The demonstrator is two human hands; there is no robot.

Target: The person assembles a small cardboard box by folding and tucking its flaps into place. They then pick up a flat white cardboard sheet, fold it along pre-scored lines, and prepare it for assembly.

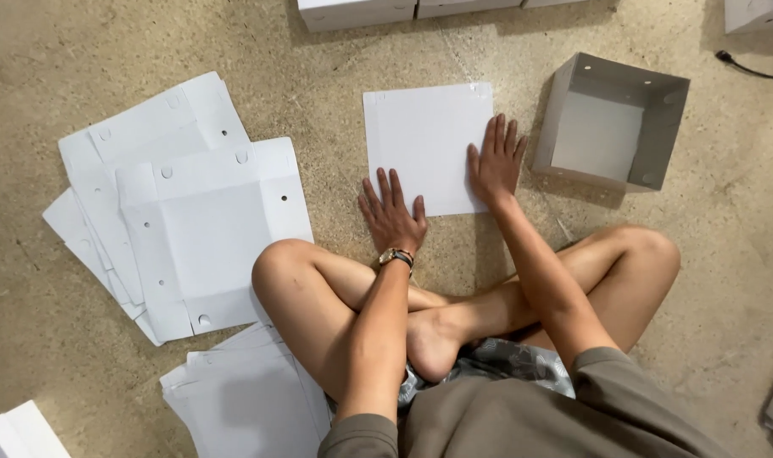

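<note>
White card sheet point(420, 144) lies flat on the concrete floor point(335, 93), straight ahead of the seated person's crossed legs. Both hands press on it, palms down, fingers spread, nothing clasped in either grip. Left hand point(392, 216) covers the sheet's near left corner, partly on the floor; watch point(396, 256) on that wrist. Right hand point(494, 161) sits on the right edge, fingers pointing away.

Just right of the sheet: an assembled grey-white open box point(611, 127), apart from it, not touching. Left, well apart: a fanned stack of flat box blanks point(191, 220) with punched holes. More blanks point(251, 399) beside the left knee. Row of white boxes point(403, 10) along the top edge; black cable point(747, 66) top right.

Risks, as judgement: sheet is thin, floor is rough and gritty, so uneven palm pressure could let it slide or skew and any crease would land off line. Grit underneath could dent or mark the white face. Pressing only at the near and right edges leaves the far left corner free to lift. Right elbow swing could knock the open box.
</note>
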